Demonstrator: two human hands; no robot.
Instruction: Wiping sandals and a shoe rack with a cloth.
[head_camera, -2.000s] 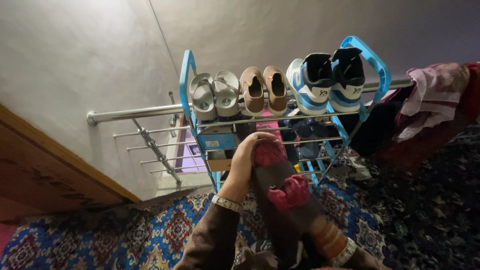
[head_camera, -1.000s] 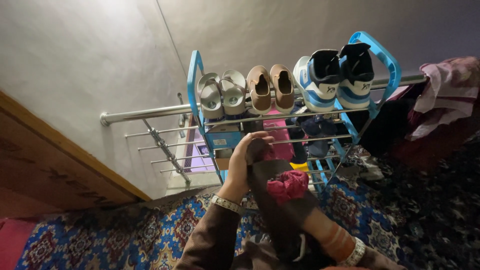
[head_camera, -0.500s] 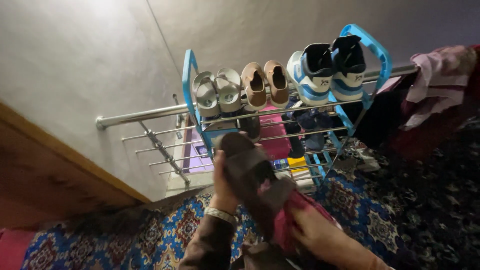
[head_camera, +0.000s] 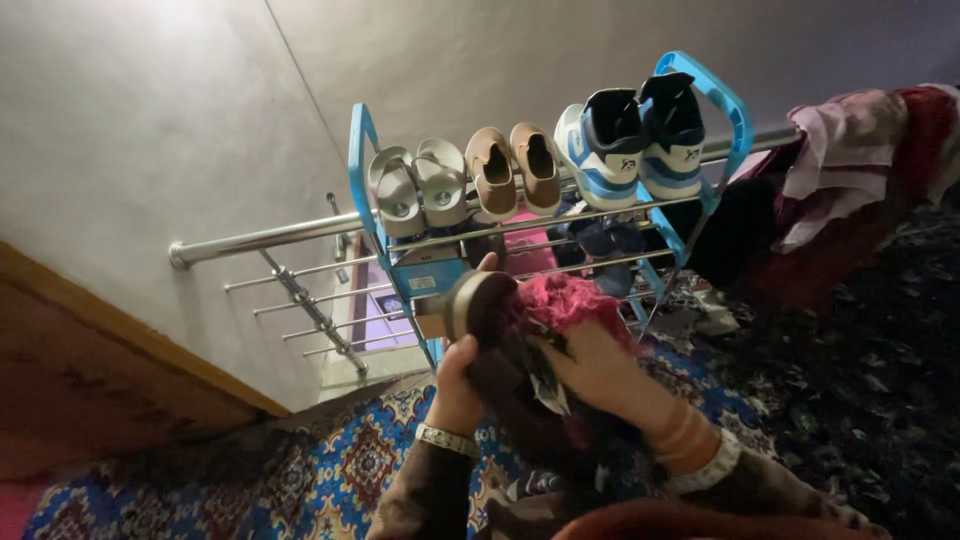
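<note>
Blue shoe rack (head_camera: 361, 160) with metal rods stands on a patterned carpet (head_camera: 330, 465). Top shelf holds grey sandals (head_camera: 418, 187), tan slip-ons (head_camera: 514, 170), and blue-white high-top sneakers (head_camera: 628, 138). Lower shelves hold a blue box (head_camera: 430, 276) and dark shoes (head_camera: 600, 240).

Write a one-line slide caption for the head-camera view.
Left hand holds a dark slipper while the right hand presses a pink cloth on it, before a blue shoe rack.

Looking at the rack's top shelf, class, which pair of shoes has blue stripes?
The high-top sneakers at the right end: white with blue stripes, unlike the tan slip-ons and grey sandals.
</note>
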